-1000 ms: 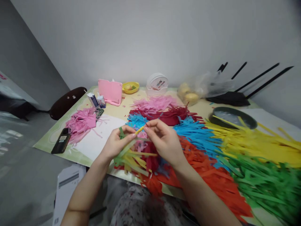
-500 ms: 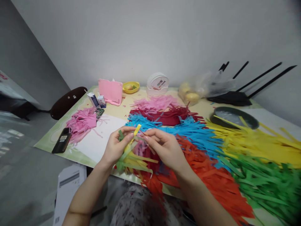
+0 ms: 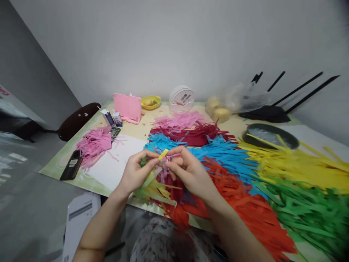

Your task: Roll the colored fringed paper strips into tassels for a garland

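My left hand [image 3: 139, 169] is closed around a bundle of coloured paper strips, with yellow, green and pink tails hanging below it. A short yellow strip end [image 3: 163, 154] sticks up past its thumb. My right hand [image 3: 187, 169] meets it at the same spot, thumb and forefinger pinched close to the yellow end; what lies between those fingertips is too small to make out. Beneath and beyond the hands spread fringed strips in blue [image 3: 223, 149], dark red [image 3: 193, 137] and orange-red [image 3: 245, 214].
Yellow strips [image 3: 305, 167] and green strips [image 3: 308, 214] cover the right side. Pink strips [image 3: 94, 143], a phone [image 3: 71, 165] and a white sheet [image 3: 117, 156] lie left. Behind stand a pink tablet case [image 3: 127, 107], a yellow bowl [image 3: 151, 103] and a dark tray [image 3: 271, 136].
Both hands have shifted slightly right, still together. The yellow strip end has moved right and tilted over more, and my right forefinger has come up beside it.
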The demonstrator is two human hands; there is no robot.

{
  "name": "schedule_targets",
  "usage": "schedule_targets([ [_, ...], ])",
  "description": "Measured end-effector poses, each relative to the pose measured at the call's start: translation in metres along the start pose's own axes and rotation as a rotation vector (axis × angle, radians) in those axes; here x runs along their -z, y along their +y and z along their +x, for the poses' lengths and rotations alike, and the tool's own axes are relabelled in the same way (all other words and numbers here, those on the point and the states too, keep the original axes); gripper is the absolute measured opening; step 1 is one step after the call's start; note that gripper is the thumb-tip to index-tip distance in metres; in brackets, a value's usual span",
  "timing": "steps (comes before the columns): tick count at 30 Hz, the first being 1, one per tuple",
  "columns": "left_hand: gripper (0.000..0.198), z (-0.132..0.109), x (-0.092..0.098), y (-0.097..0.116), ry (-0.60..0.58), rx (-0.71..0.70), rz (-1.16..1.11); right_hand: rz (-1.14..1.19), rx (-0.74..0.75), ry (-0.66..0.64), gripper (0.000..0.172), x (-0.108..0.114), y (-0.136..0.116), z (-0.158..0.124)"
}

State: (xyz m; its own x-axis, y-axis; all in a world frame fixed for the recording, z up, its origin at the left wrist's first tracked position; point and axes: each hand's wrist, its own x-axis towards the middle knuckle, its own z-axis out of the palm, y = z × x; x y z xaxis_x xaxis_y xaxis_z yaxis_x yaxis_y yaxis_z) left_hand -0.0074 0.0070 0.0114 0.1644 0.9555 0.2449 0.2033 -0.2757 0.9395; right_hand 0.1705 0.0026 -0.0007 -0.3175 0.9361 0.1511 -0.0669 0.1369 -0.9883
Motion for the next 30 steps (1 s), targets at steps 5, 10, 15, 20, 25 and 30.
schedule_targets([
  [5, 0.014, 0.002, 0.001, 0.001, -0.039, -0.019, 0.075, 0.084, -0.026, -0.063, 0.026, 0.004, 0.002, 0.001],
  [10, 0.018, 0.003, 0.000, 0.002, -0.161, -0.008, 0.136, 0.121, -0.082, -0.093, 0.035, 0.009, 0.005, 0.008],
  [15, 0.019, 0.006, -0.001, 0.002, -0.214, -0.035, 0.196, 0.013, 0.049, 0.060, 0.025, 0.012, 0.008, 0.014],
  [20, 0.031, 0.015, 0.010, -0.012, -0.231, -0.026, 0.240, 0.371, 0.273, 0.588, 0.019, 0.038, -0.009, 0.013],
  [25, 0.037, 0.022, 0.028, -0.014, -0.027, -0.073, 0.374, 0.063, 0.444, 0.764, 0.011, 0.050, -0.021, 0.003],
  [30, 0.033, 0.016, 0.017, 0.009, -0.280, -0.064, 0.301, -0.383, 0.331, 0.259, 0.013, 0.008, -0.018, 0.006],
])
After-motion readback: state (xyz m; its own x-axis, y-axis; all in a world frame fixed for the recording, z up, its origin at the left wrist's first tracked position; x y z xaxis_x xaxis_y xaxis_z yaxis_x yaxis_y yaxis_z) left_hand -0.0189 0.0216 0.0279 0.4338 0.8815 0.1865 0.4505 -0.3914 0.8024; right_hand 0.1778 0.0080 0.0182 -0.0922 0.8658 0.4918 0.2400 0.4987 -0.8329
